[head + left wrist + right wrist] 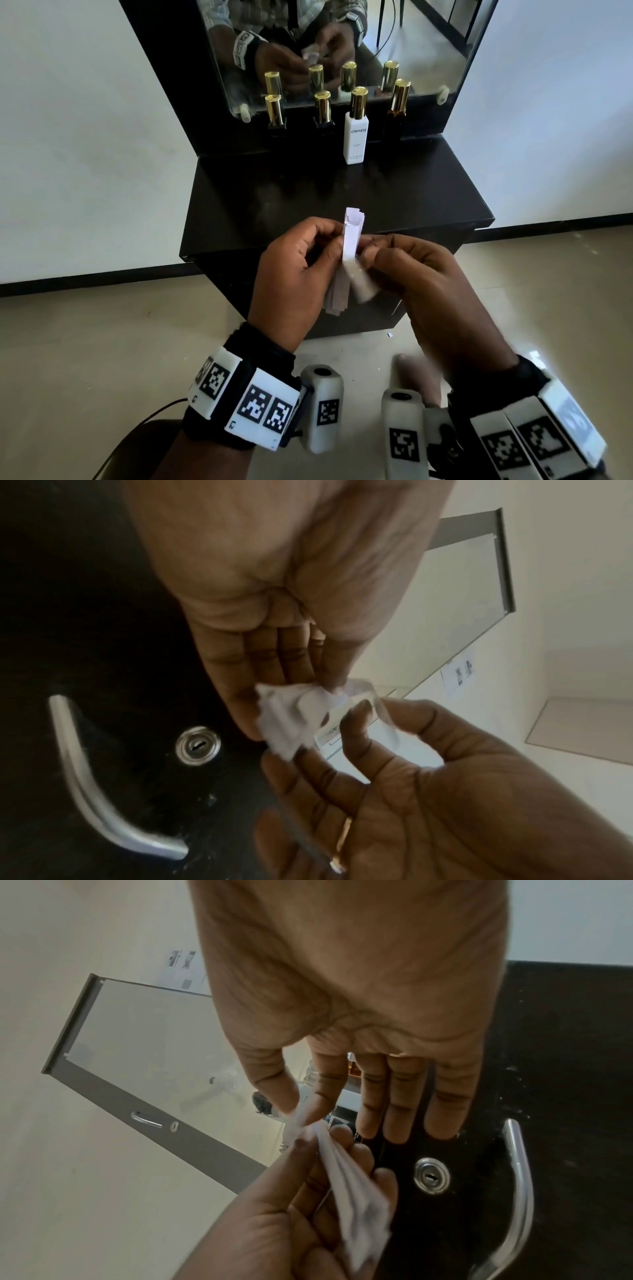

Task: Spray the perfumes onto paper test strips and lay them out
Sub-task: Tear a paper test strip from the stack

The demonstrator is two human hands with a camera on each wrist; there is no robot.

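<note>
A small stack of white paper test strips [351, 240] stands upright between both hands, above the front edge of the black cabinet top [260, 202]. My left hand [301, 263] grips the stack [352, 1185] in thumb and fingers. My right hand [411, 270] pinches one strip [363, 284] between thumb and forefinger, its lower end splayed to the right; the other right fingers are straight [407, 1102]. The strips [291, 718] look blurred in the left wrist view. Four perfume bottles with gold caps stand at the back: two dark ones [275, 113] [323, 109], a white one [356, 130] and an amber one [397, 109].
A mirror [342, 44] behind the bottles reflects them and the hands. The cabinet front has a metal handle [89, 783] and a keyhole [198, 745]. White walls flank the cabinet, with tiled floor [102, 342] below.
</note>
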